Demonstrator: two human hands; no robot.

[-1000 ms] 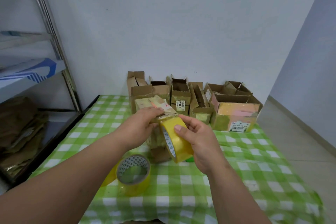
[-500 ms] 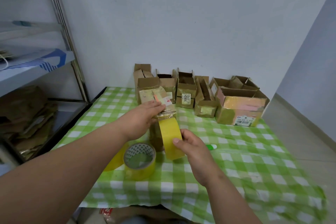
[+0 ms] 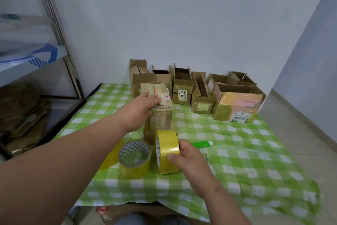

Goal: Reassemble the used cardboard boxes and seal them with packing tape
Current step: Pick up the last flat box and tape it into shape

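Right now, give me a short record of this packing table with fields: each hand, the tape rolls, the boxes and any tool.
left hand: rests on top of the small taped box
right hand: grips the upright yellow tape roll
second tape roll: lying flat on the checked tablecloth, left of the held roll
open boxes: row along the wall, flaps up
green cutter: on the cloth, beyond the right hand

Your tablecloth (image 3: 237,162) is a green-and-white check. The tape roll (image 3: 166,151) you grip is yellow, its core printed with grey triangles; the second roll (image 3: 134,158) beside it matches. The boxes (image 3: 182,86) behind are brown cardboard; the largest (image 3: 237,105) carries pink and yellow patches and a white barcode label. The cutter (image 3: 202,144) appears green with a white tip, though blurred.
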